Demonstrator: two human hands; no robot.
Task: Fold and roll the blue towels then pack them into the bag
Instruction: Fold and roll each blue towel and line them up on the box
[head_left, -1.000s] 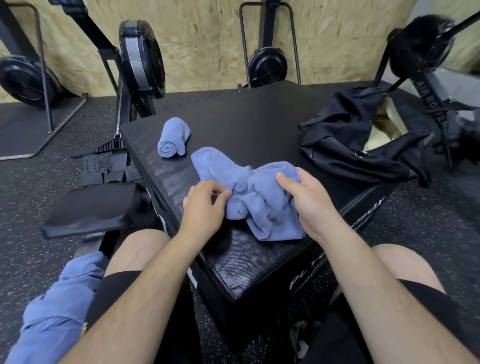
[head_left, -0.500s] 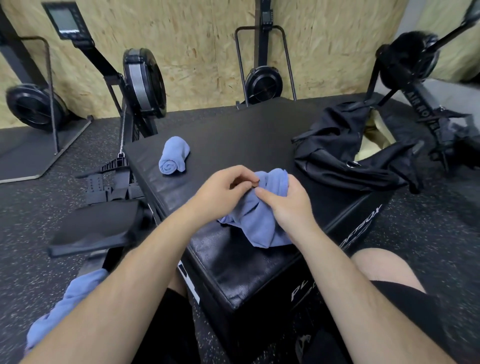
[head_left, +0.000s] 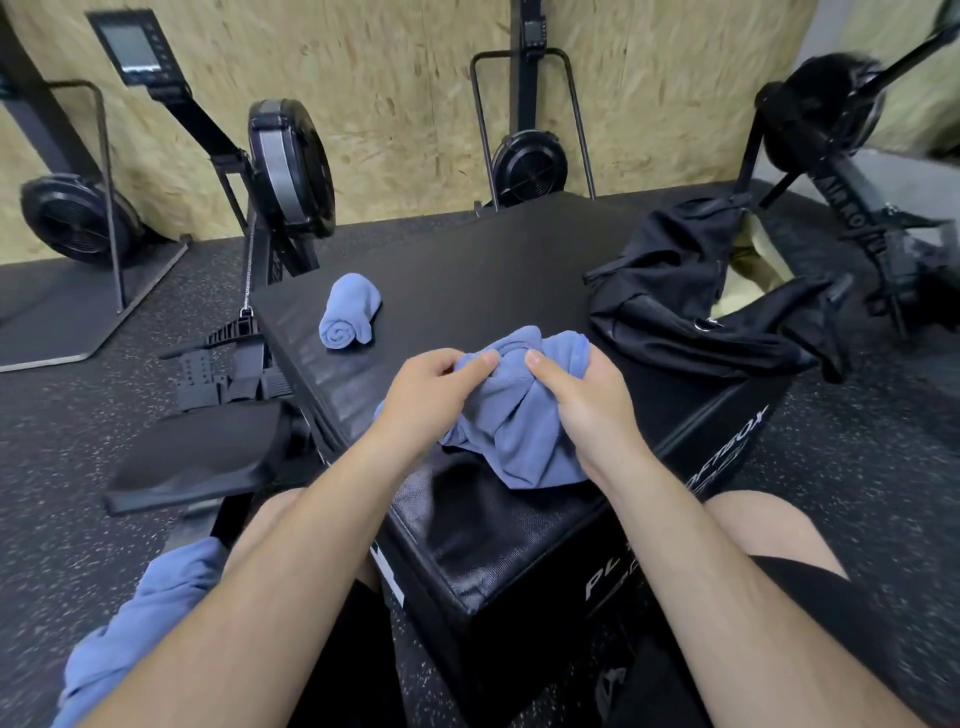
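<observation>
Left hand (head_left: 431, 395): fingers curled and the thumb pressed against them, pinching a fold at the top of the towel (head_left: 519, 441).
Right hand (head_left: 582, 400): fingers curled round the towel's right side, with the thumb laid across the cloth. Its tip is just beside the left thumb, not touching it.
Towel: blue and bunched, gathered between the two hands. Its lower part hangs below the fingers onto the box (head_left: 493, 260), near the box's front corner.
Roll (head_left: 347, 312): a second blue towel, already rolled, lying on the box beyond the left fingers and to their left, well apart from them. The spiral end faces the camera.
Bag (head_left: 675, 291): black and slumped on the box, beyond the right fingers and to their right. Its mouth is open on a pale lining.
Pile (head_left: 135, 639): loose blue cloth under the left forearm, far behind the fingers. What it rests on cannot be told.
Rower (head_left: 291, 166): black flywheel standing on the floor beyond the roll.
</observation>
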